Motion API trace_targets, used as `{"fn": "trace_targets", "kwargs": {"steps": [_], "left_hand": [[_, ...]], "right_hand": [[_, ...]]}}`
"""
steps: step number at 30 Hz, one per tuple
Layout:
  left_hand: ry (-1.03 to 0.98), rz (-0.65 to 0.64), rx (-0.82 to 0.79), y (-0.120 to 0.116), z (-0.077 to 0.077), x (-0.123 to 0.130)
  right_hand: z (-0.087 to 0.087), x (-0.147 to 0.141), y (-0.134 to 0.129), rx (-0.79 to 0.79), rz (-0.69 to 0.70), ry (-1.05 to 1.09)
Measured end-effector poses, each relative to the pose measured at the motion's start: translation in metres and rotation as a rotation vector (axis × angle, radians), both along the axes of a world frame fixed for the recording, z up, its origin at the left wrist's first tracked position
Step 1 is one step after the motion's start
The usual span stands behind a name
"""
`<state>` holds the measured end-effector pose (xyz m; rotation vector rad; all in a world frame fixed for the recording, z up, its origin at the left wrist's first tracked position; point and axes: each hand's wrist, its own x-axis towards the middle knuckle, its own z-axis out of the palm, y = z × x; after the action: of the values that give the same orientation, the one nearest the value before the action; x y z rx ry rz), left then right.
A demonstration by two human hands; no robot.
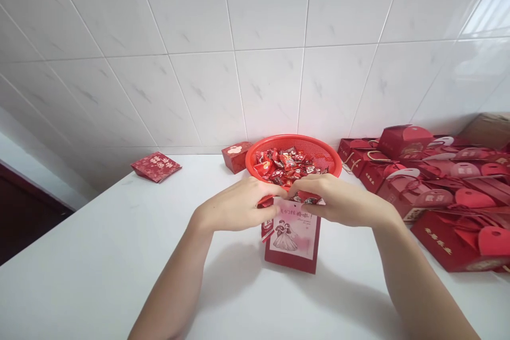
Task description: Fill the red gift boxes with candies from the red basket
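A small red candy box [291,264] stands in front of me on the white table, with a pale card [287,241] on its front that carries a drawing of a bridal couple. My left hand [243,204] grips the box's top left corner between thumb and fingers. At the top right corner, my right hand [338,199] has its thumb over the card and its fingers behind. A red wrapped packet [268,227] shows along the box's left side. Just behind, a red plastic basket [334,162] holds many wrapped candies [289,162]. My hands partly cover the box's top.
Many red gift boxes [446,241] crowd the right side, some with cord handles. A brown carton [488,130] lies behind them. Left of the basket sits a small red box [236,158], and farther left a flat red packet [156,166]. A tiled wall [266,90] borders the table [119,255].
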<state>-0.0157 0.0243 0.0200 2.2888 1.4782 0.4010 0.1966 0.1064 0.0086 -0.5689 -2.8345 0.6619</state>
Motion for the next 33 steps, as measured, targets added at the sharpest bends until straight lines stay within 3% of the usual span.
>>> {"fn": "trace_targets", "kwargs": {"steps": [5,12,15,19,24,29,33], "left_hand": [[0.038,0.016,-0.053,0.013,-0.008,0.002],[-0.050,0.019,-0.064,0.013,-0.012,0.003],[-0.055,-0.017,-0.074,0.014,-0.015,0.006],[-0.039,0.029,-0.113,0.019,-0.017,0.007],[-0.077,0.027,-0.130,0.024,-0.019,0.005],[-0.107,-0.070,-0.131,0.017,-0.017,0.006],[-0.035,-0.047,-0.113,0.010,-0.015,0.011]], "right_hand": [[0.001,0.006,0.001,0.020,-0.046,-0.029],[0.001,0.008,0.000,0.081,-0.135,-0.025],[0.004,0.009,-0.002,0.102,-0.125,-0.030],[0.007,0.010,-0.004,0.106,-0.093,-0.021],[0.004,0.007,-0.003,0.175,-0.164,-0.022],[0.001,0.001,-0.007,0.262,-0.266,-0.002],[0.003,-0.002,-0.015,0.247,-0.218,-0.054]]}}
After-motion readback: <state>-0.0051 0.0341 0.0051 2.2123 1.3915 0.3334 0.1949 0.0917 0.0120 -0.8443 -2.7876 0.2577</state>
